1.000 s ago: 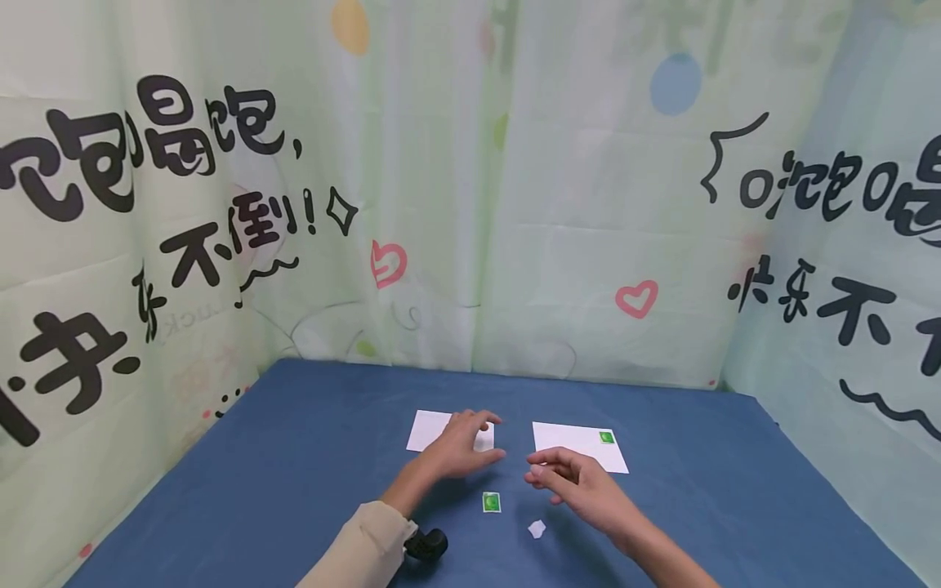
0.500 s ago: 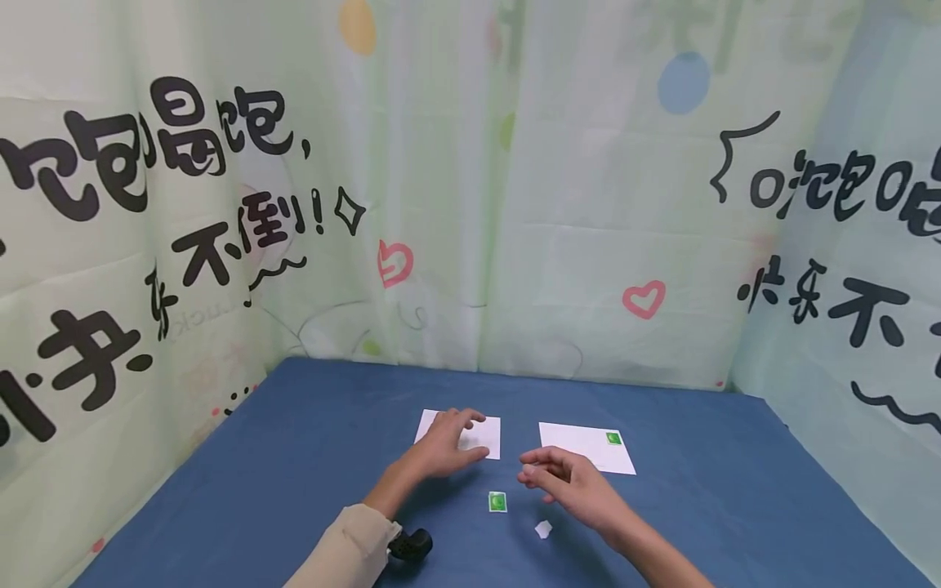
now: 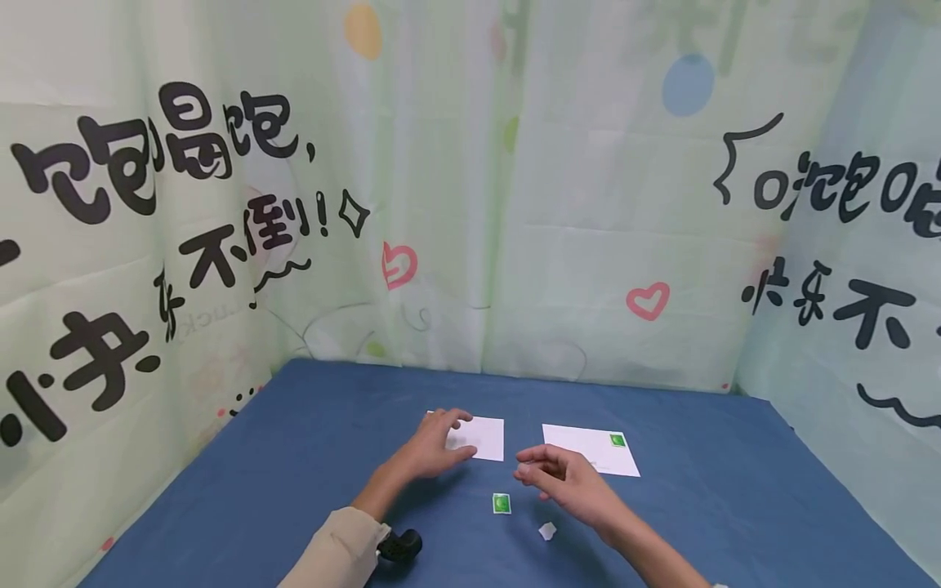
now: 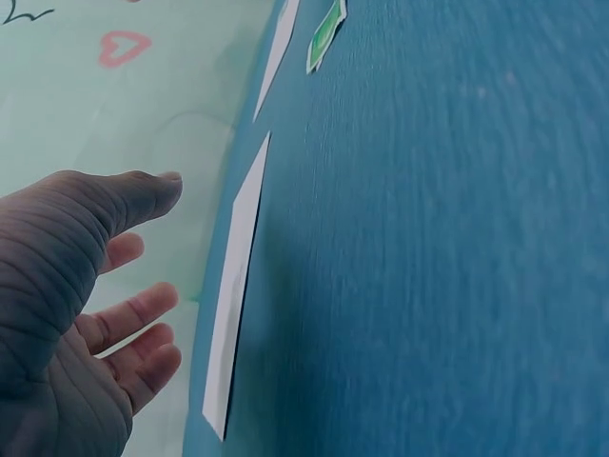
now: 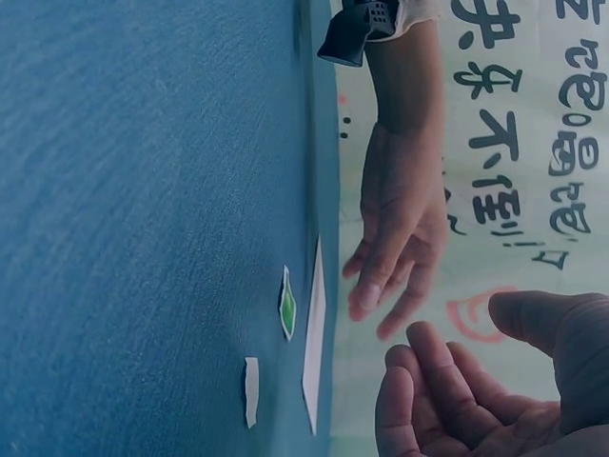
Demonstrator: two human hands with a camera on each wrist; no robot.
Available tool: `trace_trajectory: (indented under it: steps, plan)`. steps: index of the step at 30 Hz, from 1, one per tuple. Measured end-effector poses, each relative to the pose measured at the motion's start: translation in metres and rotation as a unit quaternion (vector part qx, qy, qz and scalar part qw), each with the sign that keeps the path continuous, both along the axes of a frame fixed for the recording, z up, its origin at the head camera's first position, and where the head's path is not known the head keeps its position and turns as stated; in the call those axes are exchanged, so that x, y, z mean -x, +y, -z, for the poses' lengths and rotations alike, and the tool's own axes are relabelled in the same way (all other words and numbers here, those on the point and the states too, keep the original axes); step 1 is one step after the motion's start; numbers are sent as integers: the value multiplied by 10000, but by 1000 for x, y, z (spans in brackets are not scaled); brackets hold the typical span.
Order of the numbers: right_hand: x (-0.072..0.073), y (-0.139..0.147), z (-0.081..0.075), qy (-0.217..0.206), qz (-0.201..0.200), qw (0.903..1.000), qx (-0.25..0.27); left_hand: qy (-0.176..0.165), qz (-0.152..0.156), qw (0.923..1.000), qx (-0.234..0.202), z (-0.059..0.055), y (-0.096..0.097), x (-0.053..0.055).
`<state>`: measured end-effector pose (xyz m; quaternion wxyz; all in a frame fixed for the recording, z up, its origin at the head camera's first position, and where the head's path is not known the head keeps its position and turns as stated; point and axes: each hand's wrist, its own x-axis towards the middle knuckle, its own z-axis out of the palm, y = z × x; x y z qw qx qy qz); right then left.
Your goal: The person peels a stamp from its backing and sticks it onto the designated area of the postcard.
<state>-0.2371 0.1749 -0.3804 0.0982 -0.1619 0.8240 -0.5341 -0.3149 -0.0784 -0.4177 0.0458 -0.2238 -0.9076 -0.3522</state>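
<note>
My left hand (image 3: pixel 434 445) is held above the left white rectangular sheet (image 3: pixel 487 438), fingers spread from the thumb and nothing between them. It hides the sheet's left part in the head view. My right hand (image 3: pixel 569 482) hovers before the right white sheet (image 3: pixel 577 438), overlapping its near left corner. Its fingers are loosely bent, and the right wrist view shows the thumb (image 5: pixel 528 319) apart from them, with nothing held. A small green stamp (image 3: pixel 617 440) lies at that sheet's upper right corner. Another green stamp (image 3: pixel 501 504) with a white border lies between the hands, on the near side.
A crumpled white scrap of paper (image 3: pixel 547 532) lies on the blue tabletop (image 3: pixel 294 474) near the loose stamp. A black device (image 3: pixel 400 545) is worn at the left wrist. Pale printed curtains (image 3: pixel 588 245) stand behind the table and along both sides.
My left hand has drawn back to the left, uncovering more of the left sheet. My right hand has shifted slightly left. The whole head view has turned a little left; sheets and stamps lie as before.
</note>
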Motion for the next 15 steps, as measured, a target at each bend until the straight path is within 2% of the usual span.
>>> trace_trajectory:
  steps: [7, 15]
  plan:
    - [2, -4, -1, -25, -61, 10000, -13, -38, -121, 9999, -28, 2, -9, -1]
    - [3, -7, 2, 74, -130, 9999, -67, 95, -232, 9997, 37, 2, -20, -3]
